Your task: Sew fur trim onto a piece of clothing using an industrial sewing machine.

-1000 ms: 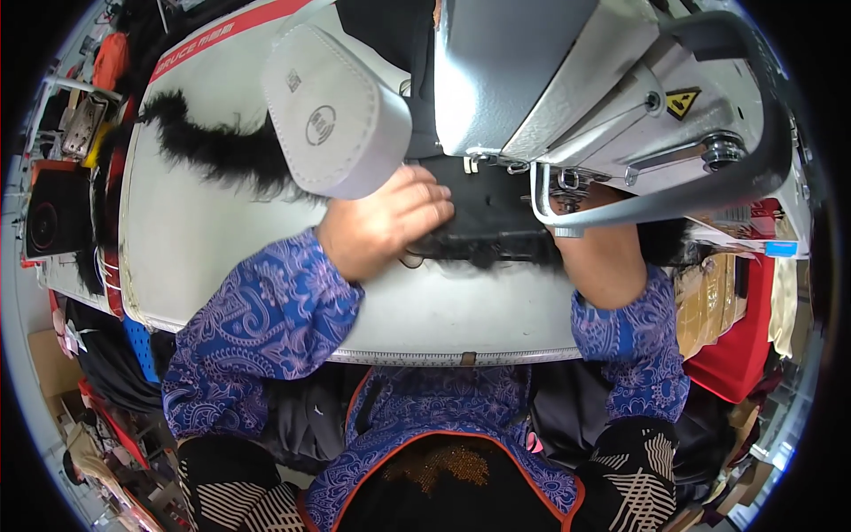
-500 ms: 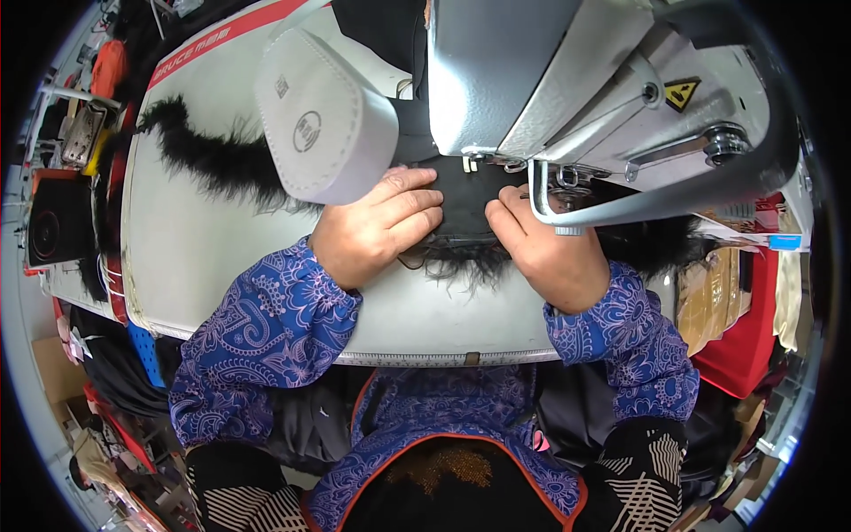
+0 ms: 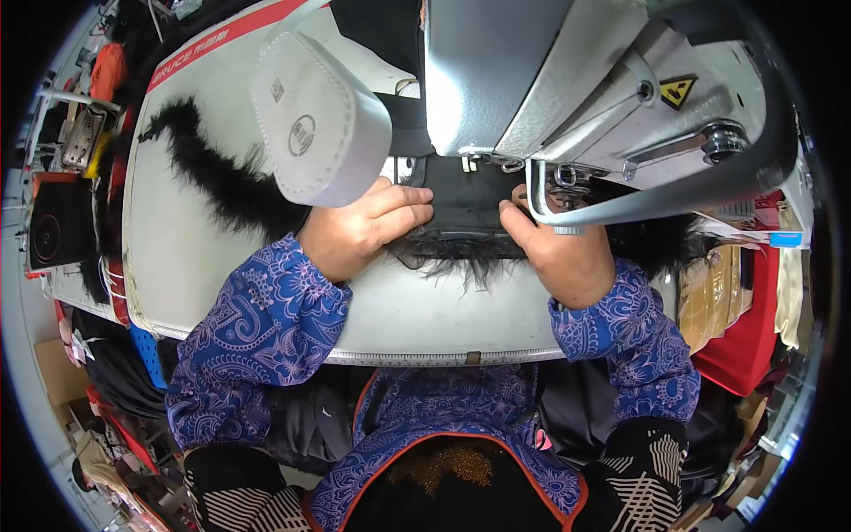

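A dark piece of black fabric (image 3: 465,197) lies under the head of a sewing machine (image 3: 501,80), with black fur trim (image 3: 465,257) along its near edge. My left hand (image 3: 359,230) rests on the fabric's left part, fingers stretched out flat. On the right side, my right hand (image 3: 567,257) has its thumb on the fabric and its fingers drawn in close, gripping it. A grey metal guard bar partly covers those fingers. The needle area sits just beyond the gap between my hands.
A white rounded device (image 3: 319,124) overhangs my left hand. A long black fur strip (image 3: 213,168) trails over the pale sewing table (image 3: 425,328) to the left. At the right stand a red bin (image 3: 740,355) and wrapped brown packages (image 3: 709,301).
My left hand has slid left and a little nearer, uncovering a bit of metal plate beyond its fingers. The right hand has shifted slightly right. The fur strip has moved a little.
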Tool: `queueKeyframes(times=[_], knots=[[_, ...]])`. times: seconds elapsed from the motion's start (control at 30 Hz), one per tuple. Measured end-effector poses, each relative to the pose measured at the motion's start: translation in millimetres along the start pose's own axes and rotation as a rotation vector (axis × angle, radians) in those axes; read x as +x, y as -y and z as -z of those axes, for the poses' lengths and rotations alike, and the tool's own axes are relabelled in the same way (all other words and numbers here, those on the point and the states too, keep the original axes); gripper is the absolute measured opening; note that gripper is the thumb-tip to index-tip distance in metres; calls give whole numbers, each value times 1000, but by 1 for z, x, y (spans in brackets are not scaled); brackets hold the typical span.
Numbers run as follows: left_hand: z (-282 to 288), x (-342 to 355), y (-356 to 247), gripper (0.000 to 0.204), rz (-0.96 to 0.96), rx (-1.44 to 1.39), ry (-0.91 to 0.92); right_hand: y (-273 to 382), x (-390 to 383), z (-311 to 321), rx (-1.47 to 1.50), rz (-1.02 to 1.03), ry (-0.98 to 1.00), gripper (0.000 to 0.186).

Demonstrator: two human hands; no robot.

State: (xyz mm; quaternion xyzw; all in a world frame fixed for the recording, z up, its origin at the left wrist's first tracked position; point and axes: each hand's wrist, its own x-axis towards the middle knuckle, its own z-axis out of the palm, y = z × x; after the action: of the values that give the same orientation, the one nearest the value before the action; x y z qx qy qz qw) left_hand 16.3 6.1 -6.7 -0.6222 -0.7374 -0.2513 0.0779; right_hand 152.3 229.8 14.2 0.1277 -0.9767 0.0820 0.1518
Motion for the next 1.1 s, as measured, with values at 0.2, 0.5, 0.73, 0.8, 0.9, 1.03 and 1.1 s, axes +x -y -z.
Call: queueKeyframes(times=[0.2, 0.5, 0.73, 0.8, 0.9, 1.03, 1.1], knots=[[1, -1, 0, 23, -61, 31, 0, 0, -1, 0, 20, -23, 0, 27], [-3, 12, 10, 24, -18, 137, 50, -19, 7, -3, -76, 20, -49, 42], [7, 28, 23, 30, 54, -132, 228, -42, -14, -34, 200, -215, 103, 13], [12, 34, 22, 32, 164, -314, 418, -41, -16, -39, 593, -401, 19, 13], [12, 34, 20, 32, 108, -192, 358, -41, -18, -40, 19, -188, 97, 13], [9, 33, 14, 33, 31, -32, 280, -44, -17, -42, 76, -166, 47, 12], [8, 32, 12, 33, -4, 51, 238, -38, -12, -32, 114, -202, 75, 11]])
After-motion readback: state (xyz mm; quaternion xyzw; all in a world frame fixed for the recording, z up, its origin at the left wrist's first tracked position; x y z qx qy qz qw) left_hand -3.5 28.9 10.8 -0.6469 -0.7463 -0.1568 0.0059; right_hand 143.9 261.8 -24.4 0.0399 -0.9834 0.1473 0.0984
